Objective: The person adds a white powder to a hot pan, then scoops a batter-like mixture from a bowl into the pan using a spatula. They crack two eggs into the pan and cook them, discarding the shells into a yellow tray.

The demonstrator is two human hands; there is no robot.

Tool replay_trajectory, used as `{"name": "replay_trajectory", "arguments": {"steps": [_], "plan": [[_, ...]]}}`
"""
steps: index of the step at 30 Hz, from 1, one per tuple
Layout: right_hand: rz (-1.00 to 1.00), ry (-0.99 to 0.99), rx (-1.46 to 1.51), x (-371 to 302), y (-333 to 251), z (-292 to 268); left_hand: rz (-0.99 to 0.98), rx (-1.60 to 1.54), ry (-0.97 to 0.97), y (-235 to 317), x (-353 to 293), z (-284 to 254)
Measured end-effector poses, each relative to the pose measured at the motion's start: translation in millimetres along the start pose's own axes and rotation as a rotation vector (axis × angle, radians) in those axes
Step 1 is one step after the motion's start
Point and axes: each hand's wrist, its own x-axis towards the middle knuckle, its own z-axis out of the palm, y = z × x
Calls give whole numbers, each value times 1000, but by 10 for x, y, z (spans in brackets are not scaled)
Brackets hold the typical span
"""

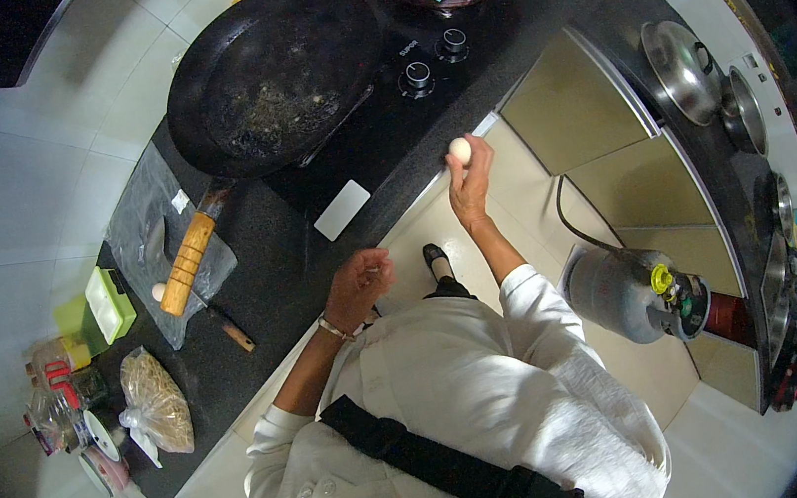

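I'm judging this a holding step, the next move calling for a light, steady grip. Left to right, I'm counting one egg (pixel 158 291) lying toward the bench's back edge, just beside the wooden handle (pixel 188 265) of one black wok (pixel 273 75); one left hand (pixel 355 287) hovering by the front edge, fingers loosely open; one right hand (pixel 472 185), fingers gripping a second egg (pixel 460 150) there.

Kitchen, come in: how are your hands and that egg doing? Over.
Right hand holds egg. Left hand half-open, no object visible. No obstruction visible around egg.
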Motion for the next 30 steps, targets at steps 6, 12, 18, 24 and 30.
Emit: {"name": "replay_trajectory", "arguments": {"steps": [6,12,18,24,30], "plan": [[-58,52,-44,34,45,23,11,-81,-26,-36,-15,15],[-22,76,-5,57,-23,-23,34,-26,1,-154,23,0],[24,31,20,98,-3,-20,81,63,-8,-65,30,28],[-16,10,-9,82,2,-17,68,6,-40,-120,34,28],[41,2,42,71,5,-25,29,-6,-47,-32,5,30]]}}
